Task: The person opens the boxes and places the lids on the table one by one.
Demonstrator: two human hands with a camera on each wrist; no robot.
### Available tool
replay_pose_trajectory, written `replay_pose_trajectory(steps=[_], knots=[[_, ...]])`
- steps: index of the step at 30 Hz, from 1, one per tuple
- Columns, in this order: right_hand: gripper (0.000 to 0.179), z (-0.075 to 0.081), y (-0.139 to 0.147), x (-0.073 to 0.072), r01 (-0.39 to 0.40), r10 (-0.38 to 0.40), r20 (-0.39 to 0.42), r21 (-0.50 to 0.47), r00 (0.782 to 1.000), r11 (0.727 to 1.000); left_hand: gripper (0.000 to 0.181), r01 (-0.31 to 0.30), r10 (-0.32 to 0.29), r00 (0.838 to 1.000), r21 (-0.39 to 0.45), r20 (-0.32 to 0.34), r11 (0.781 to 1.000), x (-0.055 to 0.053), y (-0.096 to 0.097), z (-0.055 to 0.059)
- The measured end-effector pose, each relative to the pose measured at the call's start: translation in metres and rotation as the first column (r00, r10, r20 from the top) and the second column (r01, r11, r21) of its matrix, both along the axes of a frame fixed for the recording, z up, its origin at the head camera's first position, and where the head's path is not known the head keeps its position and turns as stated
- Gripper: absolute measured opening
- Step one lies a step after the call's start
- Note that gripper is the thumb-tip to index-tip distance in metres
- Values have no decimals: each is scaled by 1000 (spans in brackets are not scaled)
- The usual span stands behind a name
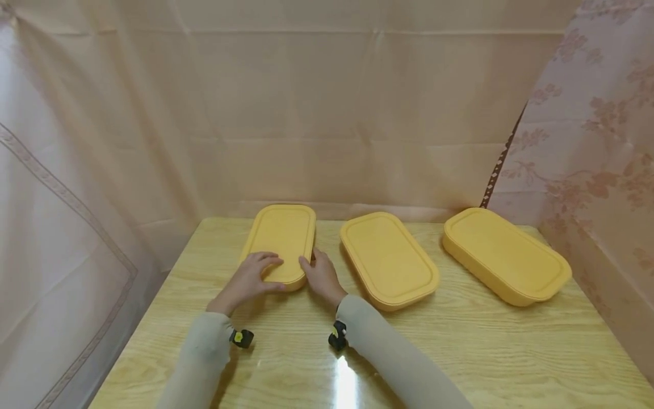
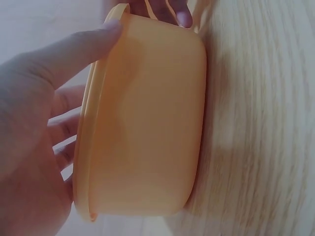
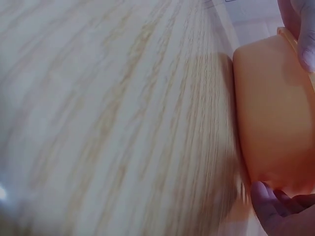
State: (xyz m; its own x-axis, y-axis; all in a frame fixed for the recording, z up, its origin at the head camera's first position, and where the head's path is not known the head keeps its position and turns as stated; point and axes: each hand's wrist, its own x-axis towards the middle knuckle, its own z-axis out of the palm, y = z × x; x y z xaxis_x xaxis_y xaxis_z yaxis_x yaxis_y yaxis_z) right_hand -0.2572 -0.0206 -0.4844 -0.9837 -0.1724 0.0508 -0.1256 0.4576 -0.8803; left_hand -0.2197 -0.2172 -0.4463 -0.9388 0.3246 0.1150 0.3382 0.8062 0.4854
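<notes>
A yellow lidded box (image 1: 283, 233), oblong with rounded corners, lies flat at the left of the table. My left hand (image 1: 248, 282) rests over the near part of its lid, fingers spread on top and thumb at the near rim. In the left wrist view the thumb (image 2: 78, 51) touches the lid's edge above the box's plain side (image 2: 152, 113). My right hand (image 1: 324, 277) grips the near right corner, thumb on the lid's edge. The right wrist view has its fingers (image 3: 268, 201) curled against the box's lower side, close to the tabletop.
A second yellow lidded box (image 1: 389, 258) lies just right of my right hand, set at a slant. Farther right is a third one (image 1: 506, 255), near the table's right edge. Beige curtain cloth (image 1: 327, 113) hangs behind the wooden table (image 1: 286, 363), with more cloth on both sides.
</notes>
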Motion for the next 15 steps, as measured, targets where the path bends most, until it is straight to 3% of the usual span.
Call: replay_pose_trajectory(steps=[9,15], knots=[[41,1,5,0,-22,22,11,-26,1000,999,63,-13,12,1000,-37,-20,999,4,5,1],[37,6,6,-4,-24,25,18,-41,1000,999,63,-3,3,1000,-47,-9,999,-5,4,5]])
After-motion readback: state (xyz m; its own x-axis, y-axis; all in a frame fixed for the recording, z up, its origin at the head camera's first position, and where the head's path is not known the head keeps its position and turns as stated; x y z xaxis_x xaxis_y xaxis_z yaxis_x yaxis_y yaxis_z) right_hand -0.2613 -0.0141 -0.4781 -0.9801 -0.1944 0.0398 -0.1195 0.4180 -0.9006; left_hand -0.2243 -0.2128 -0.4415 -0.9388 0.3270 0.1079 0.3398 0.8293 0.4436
